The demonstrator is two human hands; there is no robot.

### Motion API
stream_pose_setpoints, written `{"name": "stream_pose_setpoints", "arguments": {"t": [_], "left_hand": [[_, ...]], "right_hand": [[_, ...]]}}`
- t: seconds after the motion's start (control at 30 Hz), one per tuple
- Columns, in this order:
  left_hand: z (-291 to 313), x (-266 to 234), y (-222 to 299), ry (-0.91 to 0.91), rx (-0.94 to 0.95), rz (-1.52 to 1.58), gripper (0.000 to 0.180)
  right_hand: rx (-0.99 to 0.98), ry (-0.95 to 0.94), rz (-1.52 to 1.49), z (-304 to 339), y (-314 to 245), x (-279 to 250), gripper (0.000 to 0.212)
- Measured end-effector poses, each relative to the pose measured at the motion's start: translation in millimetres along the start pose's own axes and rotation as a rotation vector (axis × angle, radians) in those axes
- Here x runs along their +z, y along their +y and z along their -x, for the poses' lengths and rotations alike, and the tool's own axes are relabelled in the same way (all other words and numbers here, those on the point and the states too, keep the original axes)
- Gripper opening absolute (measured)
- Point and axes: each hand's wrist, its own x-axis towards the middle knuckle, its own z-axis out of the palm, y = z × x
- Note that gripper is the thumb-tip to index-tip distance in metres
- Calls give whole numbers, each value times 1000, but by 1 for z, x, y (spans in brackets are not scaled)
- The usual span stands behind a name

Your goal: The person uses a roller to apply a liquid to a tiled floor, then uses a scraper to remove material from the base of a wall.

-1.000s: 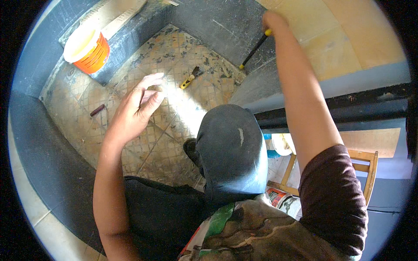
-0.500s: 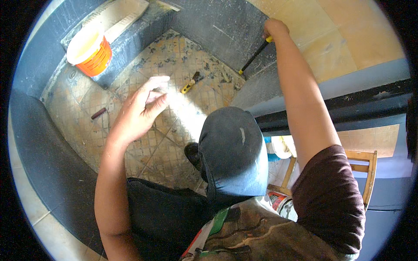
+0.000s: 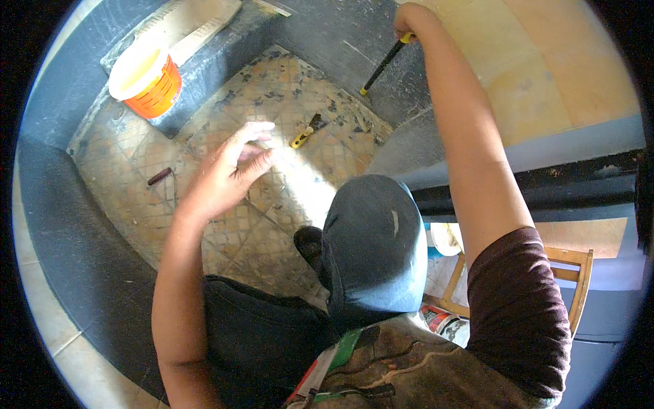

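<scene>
Right grip [image 3: 411, 24], upper right of frame, closed around end of black-and-yellow tool [image 3: 385, 65] slanting down-left below it. Left grip [image 3: 235, 165], left of centre, loosely spread.

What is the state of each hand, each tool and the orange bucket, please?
Left hand: above the floor, fingers half curled, thumb apart, nothing visible in it.
Right hand: closed around the rod's upper end.
Rod: held slanting; contact with the wall unclear.
Yellow tool: lying on the floor.
Purple handle: lying on the floor.
Bucket: uncovered; contents unclear.
</scene>
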Motion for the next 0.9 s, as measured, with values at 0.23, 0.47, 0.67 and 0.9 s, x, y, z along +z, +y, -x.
{"name": "stream_pose_setpoints", "arguments": {"t": [0.23,0.47,0.67,0.9], "left_hand": [[0,-3,0,9,-34,3,51],[-4,-4,1,1,-28,-24,50],[-5,-3,10,-49,-48,-70,43],[-9,4,11,12,-20,-14,48]], "right_hand": [[-62,98,-91,56,-42,-39,27],[-128,105,-64,66,-39,-51,26],[138,-154,-416,42,-34,-44,17],[-94,54,106,45,-3,-25,23]]}}
